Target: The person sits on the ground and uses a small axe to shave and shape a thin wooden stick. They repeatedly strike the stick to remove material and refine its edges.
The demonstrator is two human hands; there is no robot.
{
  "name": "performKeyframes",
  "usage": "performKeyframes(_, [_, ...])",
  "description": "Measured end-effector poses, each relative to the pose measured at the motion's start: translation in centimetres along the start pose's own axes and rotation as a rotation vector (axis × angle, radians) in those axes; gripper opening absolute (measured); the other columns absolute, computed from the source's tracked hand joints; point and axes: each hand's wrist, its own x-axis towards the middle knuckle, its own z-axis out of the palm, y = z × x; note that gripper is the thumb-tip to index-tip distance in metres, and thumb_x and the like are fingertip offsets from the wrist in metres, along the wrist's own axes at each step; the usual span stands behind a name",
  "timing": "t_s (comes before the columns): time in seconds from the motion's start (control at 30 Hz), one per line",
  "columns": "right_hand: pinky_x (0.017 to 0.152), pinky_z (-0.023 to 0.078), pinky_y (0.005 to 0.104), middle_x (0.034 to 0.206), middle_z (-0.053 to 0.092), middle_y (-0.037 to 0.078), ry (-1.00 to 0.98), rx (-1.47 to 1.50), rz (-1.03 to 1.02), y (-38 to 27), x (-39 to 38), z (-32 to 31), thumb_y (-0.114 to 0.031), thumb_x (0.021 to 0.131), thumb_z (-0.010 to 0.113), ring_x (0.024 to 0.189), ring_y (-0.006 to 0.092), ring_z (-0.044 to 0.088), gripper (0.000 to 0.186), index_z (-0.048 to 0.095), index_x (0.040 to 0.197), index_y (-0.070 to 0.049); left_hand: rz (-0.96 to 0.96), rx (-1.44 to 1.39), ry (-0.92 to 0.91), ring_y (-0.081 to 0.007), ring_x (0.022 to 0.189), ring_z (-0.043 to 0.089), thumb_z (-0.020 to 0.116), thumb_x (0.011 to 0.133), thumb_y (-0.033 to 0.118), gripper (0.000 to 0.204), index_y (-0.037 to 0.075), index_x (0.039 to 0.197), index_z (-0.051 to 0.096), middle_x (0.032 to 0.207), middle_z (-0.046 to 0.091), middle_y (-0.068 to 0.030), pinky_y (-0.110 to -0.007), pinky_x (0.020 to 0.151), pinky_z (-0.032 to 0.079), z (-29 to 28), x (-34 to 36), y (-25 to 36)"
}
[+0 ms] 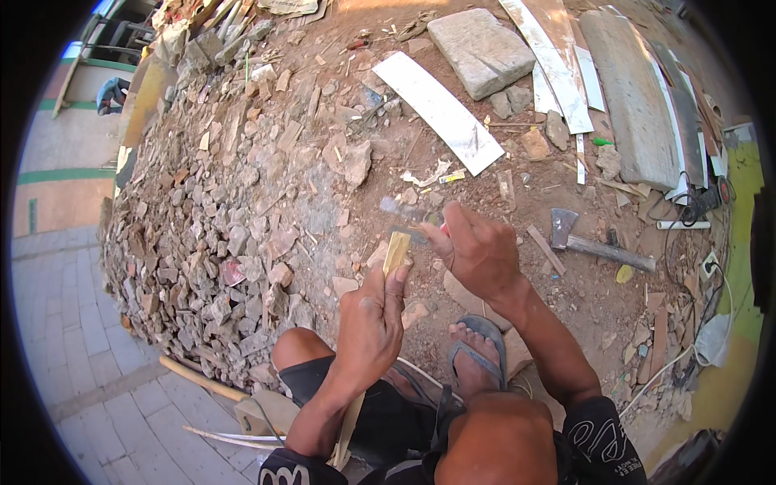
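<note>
My left hand (368, 319) is closed around a pale yellow strip of wood or bamboo (396, 252), its cut end pointing up past my thumb and fingertips. A longer pale strip (349, 428) shows beside my left forearm; I cannot tell if it is the same piece. In my right hand (483, 252), gripped in a fist, is a knife (411, 212) with a bit of red at its handle. Its blade is smeared by motion and lies just above the strip's upper end. Whether blade and strip touch is unclear.
A hatchet (606, 249) lies on the dirt to the right. Beyond are a white board (440, 113), a stone slab (482, 52) and long planks (630, 97). Broken rubble (210, 267) is heaped at left. A socket block (710, 267) with cables sits near the yellow wall (744, 323).
</note>
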Motion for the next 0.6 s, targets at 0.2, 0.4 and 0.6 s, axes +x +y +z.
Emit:
performKeyframes(0.2, [0.044,0.047,0.0398,0.063,0.059,0.008,0.038,0.159,0.054,1.7,-0.9,-0.5,-0.035,0.102,0.068,0.050,0.0266,0.062,0.036,0.054,0.084,-0.008,-0.135,-0.307,-0.093,-0.0117,0.052,0.047,0.048,0.115,0.028,0.037,0.002,0.090,0.058,0.061,0.050,-0.0026,-0.032,0.050,0.037,-1.3,0.2,-2.4])
performKeyframes(0.4, [0.047,0.048,0.0356,0.066,0.054,0.003,0.028,0.189,-0.234,-2.4,0.3,-2.5,-0.041,0.092,0.078,0.053,0.0214,0.061,0.041,0.053,0.077,-0.012,-0.216,-0.480,-0.182,-0.0046,0.054,0.039,0.047,0.115,0.034,0.043,0.004,0.086,0.057,0.063,0.046,0.0040,-0.027,0.049,0.031,-1.5,0.7,-1.3])
performKeyframes(0.6, [0.047,0.049,0.0347,0.065,0.052,0.002,-0.020,0.140,-0.295,-2.1,0.3,-2.5,-0.044,0.092,0.077,0.053,0.0203,0.060,0.043,0.052,0.077,-0.013,-0.205,-0.503,-0.176,-0.0032,0.050,0.039,0.049,0.114,0.035,0.040,0.006,0.088,0.056,0.062,0.047,0.0040,-0.024,0.045,0.029,-1.1,0.7,-1.8])
